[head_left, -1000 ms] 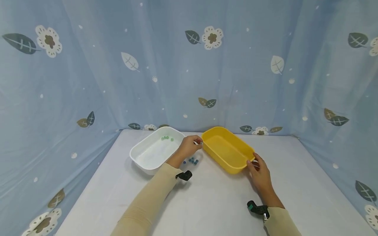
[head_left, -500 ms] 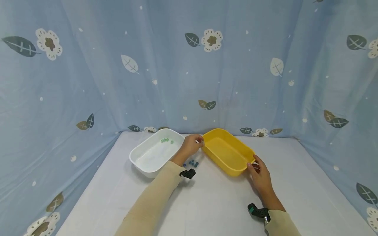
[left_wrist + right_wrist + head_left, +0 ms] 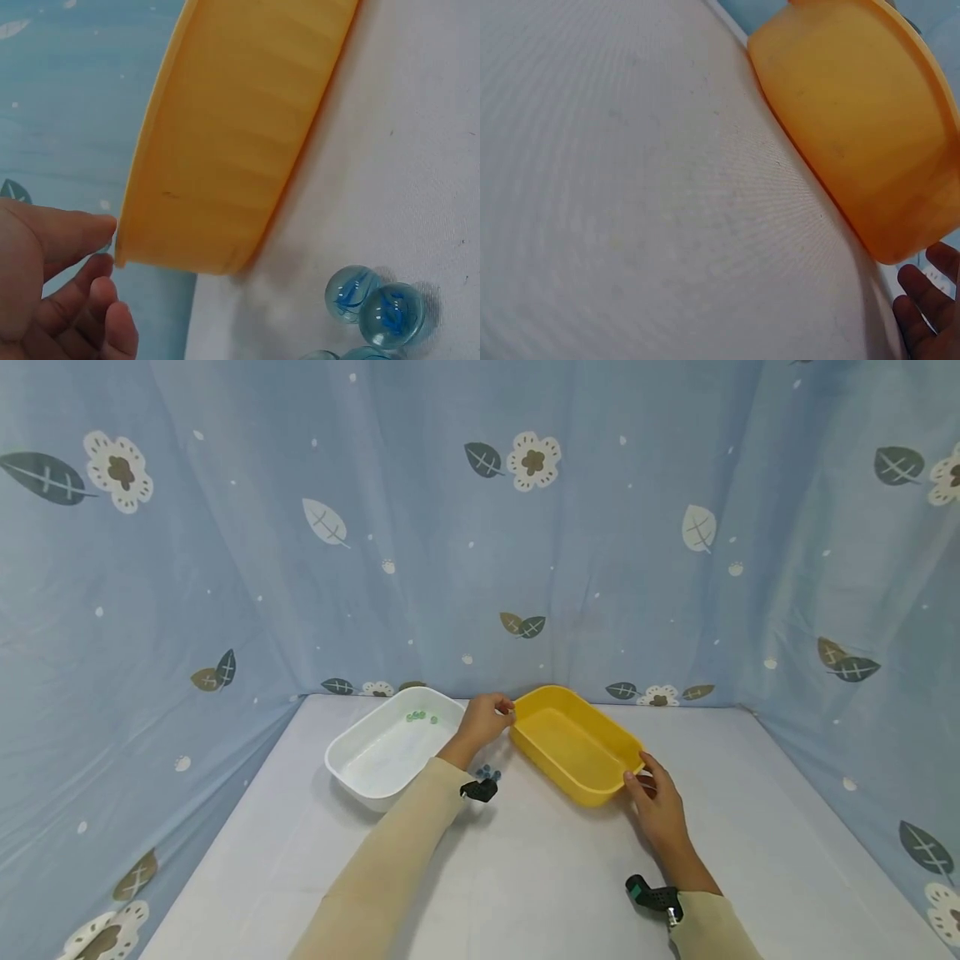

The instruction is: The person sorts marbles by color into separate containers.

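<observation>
My left hand (image 3: 483, 720) is at the far left corner of the yellow plastic basin (image 3: 573, 756), fingertips right at its rim. Between its thumb and index finger a small glassy marble (image 3: 109, 244) shows, mostly covered by the fingers. My right hand (image 3: 662, 806) holds the basin's near right corner, thumb and fingers at the rim. In the right wrist view its fingers (image 3: 922, 292) are bent beside the basin's lower edge. Several clear marbles with blue swirls (image 3: 391, 315) lie on the table below the left wrist, partly hidden by it in the head view.
A white basin (image 3: 375, 760) stands on the left behind the left forearm, with several green marbles (image 3: 420, 716) at its far end. Both basins stand on a white-covered table (image 3: 540, 877). A blue patterned curtain (image 3: 420, 568) surrounds the table's back and sides.
My left hand has moved slightly forward to the yellow basin's rim, its forearm now covering more of the blue marbles. The right hand stays at the basin's corner. The head view has shifted slightly.
</observation>
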The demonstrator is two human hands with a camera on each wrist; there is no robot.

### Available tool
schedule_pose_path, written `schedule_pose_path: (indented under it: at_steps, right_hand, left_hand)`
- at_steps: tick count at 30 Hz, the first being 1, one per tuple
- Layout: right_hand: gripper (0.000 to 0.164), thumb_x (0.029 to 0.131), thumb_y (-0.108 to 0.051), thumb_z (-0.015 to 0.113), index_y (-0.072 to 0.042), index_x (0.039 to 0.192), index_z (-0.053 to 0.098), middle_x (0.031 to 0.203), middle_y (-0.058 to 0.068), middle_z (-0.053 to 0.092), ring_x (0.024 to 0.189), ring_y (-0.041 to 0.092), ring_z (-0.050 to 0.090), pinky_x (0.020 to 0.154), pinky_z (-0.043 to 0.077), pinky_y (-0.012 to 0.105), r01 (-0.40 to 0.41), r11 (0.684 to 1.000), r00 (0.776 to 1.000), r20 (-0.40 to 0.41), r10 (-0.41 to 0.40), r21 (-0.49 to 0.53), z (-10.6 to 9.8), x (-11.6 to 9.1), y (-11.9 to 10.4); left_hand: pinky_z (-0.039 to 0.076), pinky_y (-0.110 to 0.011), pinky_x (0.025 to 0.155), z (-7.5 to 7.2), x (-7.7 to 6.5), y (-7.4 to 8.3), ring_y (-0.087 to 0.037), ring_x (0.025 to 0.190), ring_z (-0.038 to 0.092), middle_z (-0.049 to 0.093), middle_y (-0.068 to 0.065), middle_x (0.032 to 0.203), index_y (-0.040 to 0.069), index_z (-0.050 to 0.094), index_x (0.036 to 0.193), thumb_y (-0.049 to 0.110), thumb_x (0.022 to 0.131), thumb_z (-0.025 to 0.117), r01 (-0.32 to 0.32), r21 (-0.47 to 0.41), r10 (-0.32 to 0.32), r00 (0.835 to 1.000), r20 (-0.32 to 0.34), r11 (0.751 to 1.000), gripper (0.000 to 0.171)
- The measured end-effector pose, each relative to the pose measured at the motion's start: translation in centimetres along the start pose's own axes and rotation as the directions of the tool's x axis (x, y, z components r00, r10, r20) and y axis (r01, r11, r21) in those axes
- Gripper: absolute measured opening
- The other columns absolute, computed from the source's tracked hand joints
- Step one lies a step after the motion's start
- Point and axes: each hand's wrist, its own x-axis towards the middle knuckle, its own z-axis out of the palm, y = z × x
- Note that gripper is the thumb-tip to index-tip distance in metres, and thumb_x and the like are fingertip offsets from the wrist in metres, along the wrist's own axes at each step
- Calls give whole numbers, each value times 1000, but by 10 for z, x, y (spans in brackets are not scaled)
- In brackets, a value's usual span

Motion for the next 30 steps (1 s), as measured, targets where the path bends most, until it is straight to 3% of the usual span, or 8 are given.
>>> schedule_pose_path:
  at_steps: [12, 21, 30]
  right_hand:
    - [66, 101, -44, 49, -9, 153, 28, 147, 20, 36, 122, 38, 46, 102, 37, 55, 38, 999, 999, -6, -38, 16, -5, 0, -2]
    - [68, 100, -45, 49, -10, 153, 27, 147, 20, 36, 122, 38, 46, 102, 37, 55, 20, 1000, 1000, 1, -20, 13, -3, 1, -2]
    - [68, 100, -45, 50, -10, 153, 26, 148, 20, 35, 121, 38, 47, 102, 38, 55, 28, 1000, 1000, 9, -28, 14, -2, 0, -1]
  left_hand:
    - [50, -34, 80, 0, 5, 6, -20, 90, 58, 65, -2, 100, 11, 71, 106, 21, 91, 70, 44, 26, -45, 999, 7, 999, 19]
    - [51, -32, 77, -2, 7, 6, -18, 88, 58, 66, -2, 100, 10, 72, 105, 23, 90, 71, 88, 45, -90, 995, 33, 995, 20]
    - [51, -32, 77, -1, 8, 4, -18, 87, 59, 67, -1, 99, 11, 72, 104, 24, 89, 71, 84, 90, -87, 996, 29, 992, 20]
